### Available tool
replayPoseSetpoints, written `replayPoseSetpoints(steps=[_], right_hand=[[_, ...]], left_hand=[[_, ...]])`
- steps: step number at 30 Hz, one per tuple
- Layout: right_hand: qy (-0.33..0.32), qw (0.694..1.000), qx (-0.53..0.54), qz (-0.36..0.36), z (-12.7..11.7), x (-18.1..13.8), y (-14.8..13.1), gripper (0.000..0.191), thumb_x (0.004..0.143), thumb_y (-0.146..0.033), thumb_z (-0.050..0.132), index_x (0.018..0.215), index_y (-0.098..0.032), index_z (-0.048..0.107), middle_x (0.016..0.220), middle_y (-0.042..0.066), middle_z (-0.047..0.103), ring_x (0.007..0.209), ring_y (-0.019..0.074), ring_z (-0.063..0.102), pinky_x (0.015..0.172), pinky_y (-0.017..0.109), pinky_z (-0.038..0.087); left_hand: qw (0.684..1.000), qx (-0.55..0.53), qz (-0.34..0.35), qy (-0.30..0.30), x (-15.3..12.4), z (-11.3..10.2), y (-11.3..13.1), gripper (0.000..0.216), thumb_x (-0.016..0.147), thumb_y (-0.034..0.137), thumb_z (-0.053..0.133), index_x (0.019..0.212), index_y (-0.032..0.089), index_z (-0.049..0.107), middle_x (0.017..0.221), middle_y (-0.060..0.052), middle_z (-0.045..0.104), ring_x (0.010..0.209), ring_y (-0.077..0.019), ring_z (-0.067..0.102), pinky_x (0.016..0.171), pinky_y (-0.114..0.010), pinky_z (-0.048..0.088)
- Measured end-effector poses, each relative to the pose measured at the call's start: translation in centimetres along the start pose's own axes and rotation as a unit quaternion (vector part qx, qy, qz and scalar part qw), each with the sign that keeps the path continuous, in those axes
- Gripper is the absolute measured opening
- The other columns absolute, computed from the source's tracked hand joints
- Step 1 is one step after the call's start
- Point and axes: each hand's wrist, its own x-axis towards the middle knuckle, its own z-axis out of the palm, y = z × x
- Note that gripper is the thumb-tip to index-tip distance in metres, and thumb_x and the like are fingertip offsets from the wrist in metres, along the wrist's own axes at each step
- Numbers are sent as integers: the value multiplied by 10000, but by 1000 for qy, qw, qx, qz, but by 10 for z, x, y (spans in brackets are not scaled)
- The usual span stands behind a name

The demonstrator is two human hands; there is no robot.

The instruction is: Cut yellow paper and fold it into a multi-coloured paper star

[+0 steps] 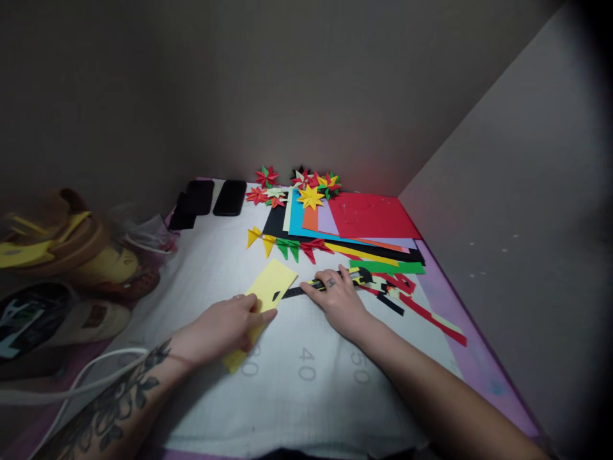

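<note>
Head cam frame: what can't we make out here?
All in the head view:
- Part of the yellow paper: covered by the left hand.
- Middle of the cutter: covered by the right hand.
- Parts of the stacked sheets: hidden under the red sheet.
- Print on the cup label: blurred.
- White cable: cut off by the left edge.
</note>
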Motion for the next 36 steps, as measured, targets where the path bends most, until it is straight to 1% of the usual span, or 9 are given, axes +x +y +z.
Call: replayPoseSetpoints(steps=[2,6,11,14,17,21,23,31,36], right_hand=[[1,1000,1,-3,0,2,-1,411,862,-81,511,1196,-301,606,1120,109,573,1079,247,460,1029,544,215],[-4,1000,5,-9,-2,5,-2,398,864,-85,508,1188,-291,611,1120,118,574,1086,255,454,1025,552,207],[-6,1000,3,-9,-3,1,-2,405,861,-76,503,1183,-298,609,1114,110,573,1072,253,460,1028,544,201],[-6,1000,-1,-6,-5,-2,-2,413,852,-65,507,1178,-297,611,1102,107,577,1060,246,462,1029,532,199],[-1,1000,-7,-7,-5,-1,-4,399,845,-72,518,1163,-293,618,1087,105,581,1049,255,466,1021,534,205],[9,1000,-6,-21,-5,0,-8,383,848,-83,519,1159,-285,617,1075,108,586,1037,263,473,1012,536,211],[12,1000,-6,-22,-5,-2,-8,365,853,-93,522,1148,-284,621,1069,109,587,1026,259,477,1009,535,212],[25,999,-14,-30,-8,-4,-12,337,853,-110,519,1136,-262,622,1058,120,587,1011,260,470,999,535,213],[36,999,-14,-38,-8,-8,-15,332,850,-112,530,1134,-254,623,1040,122,592,996,256,471,993,523,221]], left_hand=[[1000,25,-11,-5,-1,2,1,441,759,211,521,1182,301,605,875,-57,618,741,-215,535,610,-277,364],[997,71,-14,-22,0,4,0,448,744,220,528,1181,280,605,902,-68,635,703,-205,539,554,-269,335],[997,61,-42,-27,1,2,6,294,846,267,428,1025,228,658,765,-57,641,567,-161,505,490,-270,296],[997,55,-48,-32,2,-1,11,294,894,309,386,952,212,657,715,-47,639,554,-153,513,476,-266,292],[996,61,-52,-39,2,-3,15,304,918,299,370,893,189,652,688,-47,633,584,-155,544,501,-255,346],[986,161,-21,-46,1,-1,18,304,921,206,350,958,161,649,819,-98,658,694,-207,598,549,-279,414],[980,189,-22,-53,1,0,21,290,906,172,369,993,155,645,855,-115,666,716,-227,611,569,-299,439],[974,210,-36,-72,-1,-2,30,318,867,82,390,1066,123,634,900,-147,676,811,-263,640,644,-354,507],[972,210,-52,-95,0,-1,34,340,861,84,393,1111,104,623,959,-169,672,844,-289,650,667,-406,528]])
